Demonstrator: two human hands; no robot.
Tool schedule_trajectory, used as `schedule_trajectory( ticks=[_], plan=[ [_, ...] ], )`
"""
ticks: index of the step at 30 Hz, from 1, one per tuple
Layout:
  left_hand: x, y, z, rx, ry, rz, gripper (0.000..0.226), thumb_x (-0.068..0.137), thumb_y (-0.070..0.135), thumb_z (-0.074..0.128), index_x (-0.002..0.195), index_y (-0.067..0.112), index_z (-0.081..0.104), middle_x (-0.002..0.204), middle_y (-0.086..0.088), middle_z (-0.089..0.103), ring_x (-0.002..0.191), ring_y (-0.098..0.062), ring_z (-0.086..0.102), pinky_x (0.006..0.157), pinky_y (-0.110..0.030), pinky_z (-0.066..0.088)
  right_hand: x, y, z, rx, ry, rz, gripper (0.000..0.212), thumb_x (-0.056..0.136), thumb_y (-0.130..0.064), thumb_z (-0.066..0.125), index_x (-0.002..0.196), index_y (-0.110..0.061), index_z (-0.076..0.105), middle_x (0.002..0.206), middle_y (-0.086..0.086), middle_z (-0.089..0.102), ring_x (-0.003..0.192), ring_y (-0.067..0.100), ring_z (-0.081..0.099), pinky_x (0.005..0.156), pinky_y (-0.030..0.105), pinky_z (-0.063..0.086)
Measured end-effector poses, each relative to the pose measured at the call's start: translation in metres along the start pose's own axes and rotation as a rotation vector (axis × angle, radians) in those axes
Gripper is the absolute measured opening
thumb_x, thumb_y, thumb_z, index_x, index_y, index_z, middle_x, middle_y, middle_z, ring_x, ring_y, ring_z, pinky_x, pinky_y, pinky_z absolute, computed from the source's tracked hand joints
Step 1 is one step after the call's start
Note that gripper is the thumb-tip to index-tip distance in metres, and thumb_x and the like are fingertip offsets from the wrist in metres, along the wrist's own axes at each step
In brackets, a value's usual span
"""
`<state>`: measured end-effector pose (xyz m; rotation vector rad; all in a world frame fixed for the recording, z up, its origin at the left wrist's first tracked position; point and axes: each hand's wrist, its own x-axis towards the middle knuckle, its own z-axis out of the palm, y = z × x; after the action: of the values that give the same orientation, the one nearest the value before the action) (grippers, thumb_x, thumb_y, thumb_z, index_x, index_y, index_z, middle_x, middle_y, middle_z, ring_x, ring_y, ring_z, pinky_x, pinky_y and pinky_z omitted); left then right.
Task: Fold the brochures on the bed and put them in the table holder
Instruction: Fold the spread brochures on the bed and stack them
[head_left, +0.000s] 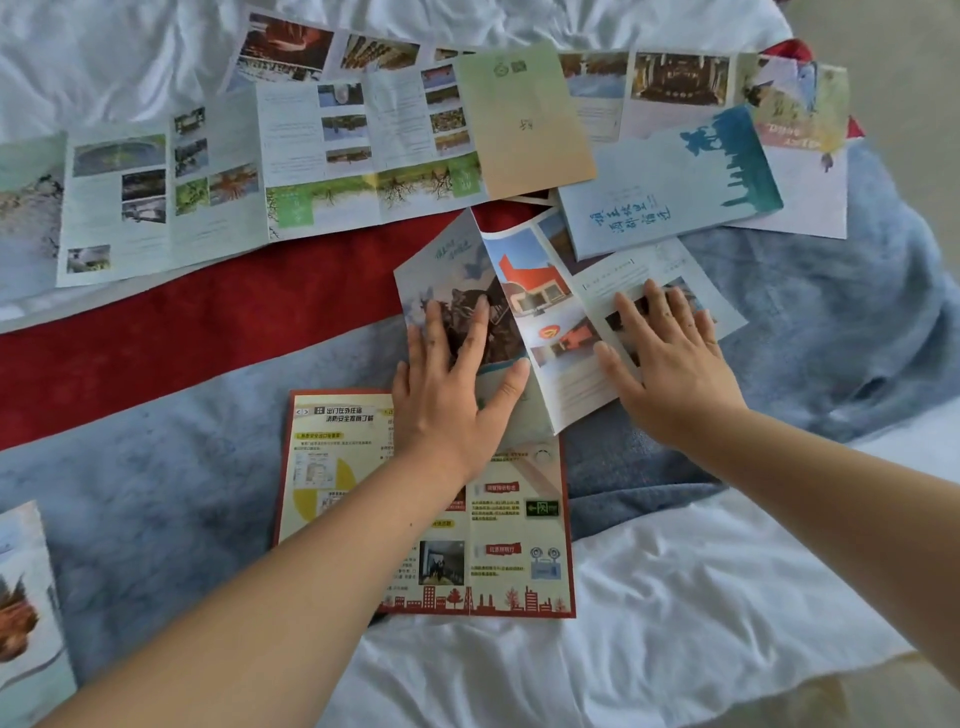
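A pale blue brochure (540, 306) with a photo of a red building lies half unfolded in the middle of the bed. My left hand (452, 389) presses flat on its left panel, fingers spread. On its right panel my right hand (670, 358) lies flat too, fingers apart. Neither hand grips the paper. Under my left wrist lies an orange-bordered safety leaflet (514, 551), opened flat. A long accordion brochure (234, 187) stretches unfolded across the back. A folded blue brochure (670, 187) rests at the right. The table holder is not in view.
A red bed runner (182, 332) and a grey-blue blanket (156, 483) cover the white sheet (675, 613). Another wide unfolded brochure (680, 83) and a colourful leaflet (800, 124) lie at the back right. One more brochure (26, 613) sits at the lower left edge.
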<state>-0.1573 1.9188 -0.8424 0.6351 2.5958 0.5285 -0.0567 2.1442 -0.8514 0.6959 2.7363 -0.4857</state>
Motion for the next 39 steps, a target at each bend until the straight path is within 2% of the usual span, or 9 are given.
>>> schedule_trajectory(
  ticks=[6,10,13,17,20,24,27,33,39],
  plan=[
    [0.000,0.007,0.000,-0.061,0.028,-0.006,0.074,0.088,0.085,0.012,0.150,0.058,-0.018,0.169,0.002,-0.019,0.156,-0.025,-0.017,0.125,-0.056,0.002,-0.004,-0.014,0.010,0.145,-0.054,-0.012,0.066,0.104,-0.061,0.018,0.164,-0.036,0.013,0.173,-0.002,-0.007,0.158,0.021,-0.013,0.128,0.041,-0.007],
    [0.000,0.008,-0.007,-0.091,0.047,0.023,0.074,0.088,0.084,0.013,0.151,0.058,-0.017,0.169,0.005,-0.020,0.156,-0.024,-0.017,0.126,-0.056,0.005,-0.014,-0.030,0.013,0.152,-0.074,-0.081,0.059,0.106,-0.055,0.021,0.163,-0.039,0.017,0.173,-0.003,-0.004,0.158,0.020,-0.012,0.120,0.029,-0.016],
    [-0.002,0.006,-0.012,-0.116,0.052,0.050,0.071,0.090,0.082,0.012,0.150,0.059,-0.017,0.169,0.009,-0.019,0.156,-0.023,-0.018,0.125,-0.058,0.007,-0.021,-0.047,0.015,0.171,-0.109,-0.111,0.061,0.105,-0.052,0.023,0.163,-0.036,0.017,0.173,-0.002,-0.004,0.158,0.020,-0.013,0.120,0.028,-0.016],
    [-0.005,-0.002,-0.019,-0.167,0.097,0.070,0.069,0.091,0.077,0.010,0.153,0.057,-0.012,0.169,0.013,-0.019,0.156,-0.023,-0.017,0.124,-0.059,0.014,-0.028,-0.068,0.018,0.219,-0.169,-0.160,0.066,0.102,-0.045,0.038,0.164,-0.033,0.018,0.173,-0.009,0.002,0.159,0.015,-0.007,0.129,0.041,0.012],
    [-0.008,-0.007,-0.023,-0.209,0.134,0.084,0.070,0.091,0.078,0.006,0.156,0.054,-0.005,0.169,0.012,-0.016,0.157,-0.023,-0.014,0.122,-0.060,0.019,-0.025,-0.065,0.014,0.145,-0.099,-0.139,0.065,0.103,-0.040,0.039,0.164,-0.029,0.020,0.173,-0.008,0.006,0.159,0.013,-0.003,0.124,0.046,0.030],
    [-0.012,-0.009,-0.022,-0.236,0.132,0.105,0.074,0.089,0.081,0.001,0.157,0.052,-0.005,0.169,0.013,-0.015,0.157,-0.020,-0.014,0.124,-0.058,0.015,-0.014,-0.032,0.005,-0.024,-0.053,-0.063,0.065,0.104,-0.046,0.032,0.164,-0.033,0.011,0.173,0.001,-0.008,0.158,0.019,-0.014,0.127,0.039,0.000],
    [-0.008,-0.004,-0.021,-0.251,0.133,0.157,0.074,0.091,0.079,0.002,0.158,0.048,-0.005,0.170,0.011,-0.013,0.157,-0.019,-0.014,0.126,-0.055,0.009,-0.012,-0.011,0.001,-0.046,-0.109,-0.094,0.063,0.106,-0.048,0.023,0.164,-0.036,0.004,0.173,-0.001,-0.009,0.158,0.019,-0.017,0.127,0.038,-0.010],
    [0.001,0.016,-0.012,-0.236,0.107,0.204,0.069,0.093,0.078,0.006,0.155,0.053,-0.010,0.170,0.009,-0.014,0.156,-0.025,-0.017,0.127,-0.050,0.004,-0.023,0.019,-0.016,0.032,-0.149,-0.223,0.076,0.097,-0.071,0.000,0.164,-0.037,0.005,0.170,-0.017,-0.002,0.156,0.006,-0.018,0.128,0.037,-0.009],
    [0.014,0.040,0.020,0.003,-0.019,0.172,0.063,0.099,0.070,0.013,0.151,0.057,-0.019,0.167,0.008,-0.026,0.156,-0.031,-0.015,0.126,-0.054,0.005,-0.015,0.039,-0.034,0.111,-0.075,-0.180,0.079,0.095,-0.074,0.005,0.164,-0.036,0.002,0.171,-0.011,0.002,0.157,0.010,-0.013,0.129,0.037,-0.003]
  ],
)
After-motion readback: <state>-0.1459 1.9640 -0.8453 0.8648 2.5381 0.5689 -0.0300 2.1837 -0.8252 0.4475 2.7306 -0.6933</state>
